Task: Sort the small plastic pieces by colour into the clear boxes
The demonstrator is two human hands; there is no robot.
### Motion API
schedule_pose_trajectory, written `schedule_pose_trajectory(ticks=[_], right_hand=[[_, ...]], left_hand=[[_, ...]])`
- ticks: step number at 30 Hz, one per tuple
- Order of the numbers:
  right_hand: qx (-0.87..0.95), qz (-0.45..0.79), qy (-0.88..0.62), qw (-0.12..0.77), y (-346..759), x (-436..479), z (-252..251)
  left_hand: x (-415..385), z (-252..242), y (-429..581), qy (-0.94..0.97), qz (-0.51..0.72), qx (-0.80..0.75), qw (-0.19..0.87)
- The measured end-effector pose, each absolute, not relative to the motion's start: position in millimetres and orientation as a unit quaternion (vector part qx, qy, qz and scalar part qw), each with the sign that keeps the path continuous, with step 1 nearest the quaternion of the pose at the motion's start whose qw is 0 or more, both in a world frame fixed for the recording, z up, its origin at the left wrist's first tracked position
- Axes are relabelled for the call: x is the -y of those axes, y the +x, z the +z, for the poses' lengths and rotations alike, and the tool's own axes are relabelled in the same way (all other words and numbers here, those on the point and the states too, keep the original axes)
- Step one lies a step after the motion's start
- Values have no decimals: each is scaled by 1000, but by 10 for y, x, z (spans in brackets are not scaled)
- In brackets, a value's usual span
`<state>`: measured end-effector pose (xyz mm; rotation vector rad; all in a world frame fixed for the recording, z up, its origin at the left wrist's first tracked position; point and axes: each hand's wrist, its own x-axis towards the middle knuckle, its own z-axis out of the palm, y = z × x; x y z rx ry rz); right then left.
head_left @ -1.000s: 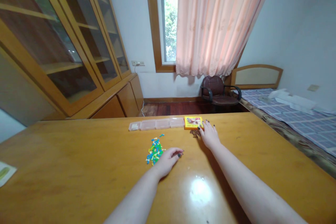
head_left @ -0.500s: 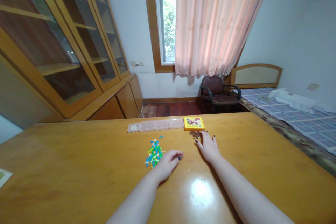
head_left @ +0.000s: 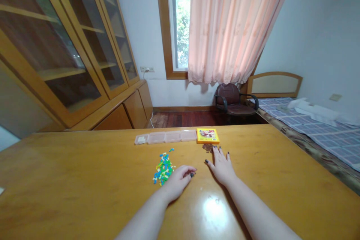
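My left hand [head_left: 177,180] rests on the wooden table [head_left: 84,180] with its fingers curled loosely, just right of a pile of small blue, green and yellow pieces [head_left: 164,165]; nothing shows in it. My right hand [head_left: 222,165] lies flat on the table with fingers spread, a little short of a small heap of dark brown pieces [head_left: 208,147]. Behind that heap sits a yellow box [head_left: 207,135]. A clear plastic compartment case [head_left: 165,137] lies to the left of the box.
Glass-fronted wooden cabinets [head_left: 64,45] line the left wall. Beyond the table's far edge stand a dark armchair [head_left: 233,101] and a bed [head_left: 315,123] at the right. A pink curtain [head_left: 233,22] hangs at the window.
My right hand has drawn back toward me from beside the yellow box and the brown pieces. My left hand has stayed by the coloured pile.
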<state>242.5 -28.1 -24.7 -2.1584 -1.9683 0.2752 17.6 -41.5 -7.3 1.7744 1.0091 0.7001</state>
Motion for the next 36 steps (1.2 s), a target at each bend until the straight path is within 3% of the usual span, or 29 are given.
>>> schedule_pose_trajectory(ticks=[5, 8, 12, 16, 20, 29, 36], right_hand=[[640, 69, -745, 174, 2492, 252, -317], [657, 62, -713, 235, 2530, 259, -327], [716, 82, -638, 271, 2487, 354, -253], [804, 145, -537, 212, 2304, 504, -116], [833, 172, -501, 156, 2134, 570, -22], [814, 198, -510, 197, 2187, 530, -61], [808, 196, -520, 197, 2178, 550, -42]], left_hand=[[464, 26, 144, 735, 294, -426, 438], [461, 122, 27, 771, 294, -493, 276], [409, 121, -238, 709, 167, -678, 97], [347, -47, -440, 666, 38, -733, 131], [213, -163, -445, 711, 57, -693, 108], [-254, -91, -300, 813, 80, -553, 162], [5, 56, -379, 881, 59, -410, 228]])
